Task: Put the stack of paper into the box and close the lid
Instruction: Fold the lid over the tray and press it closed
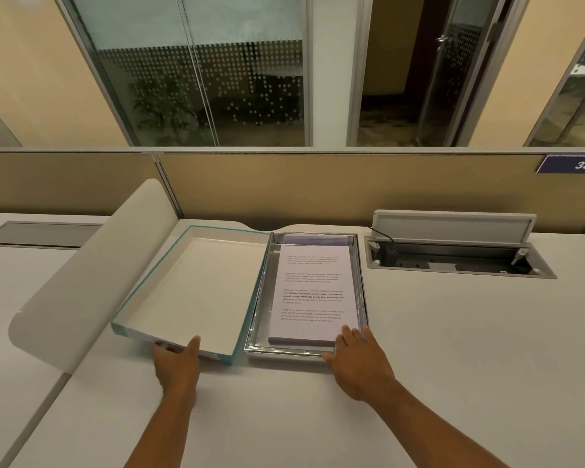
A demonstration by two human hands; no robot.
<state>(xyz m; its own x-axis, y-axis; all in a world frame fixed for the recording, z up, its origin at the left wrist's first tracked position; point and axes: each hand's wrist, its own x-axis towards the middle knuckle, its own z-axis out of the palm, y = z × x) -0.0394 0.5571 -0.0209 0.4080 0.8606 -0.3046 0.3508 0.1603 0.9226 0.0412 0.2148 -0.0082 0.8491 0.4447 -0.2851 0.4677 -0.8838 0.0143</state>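
Teal-edged lid (190,288) pinched by left hand (176,363) | right hand (355,356) spread on box (360,298) | sign (571,163) "385"

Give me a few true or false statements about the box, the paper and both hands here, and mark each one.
1. The stack of printed white paper lies inside the silver-lined box base. True.
2. The white lid with teal edges covers the box base. False: it lies open beside the base, inner side up.
3. The left hand grips the lid's near edge. True.
4. The right hand rests on the open desk cable hatch. False: it is at the base's near right corner, fingers touching the paper.
5. The blue sign reads 385. True.
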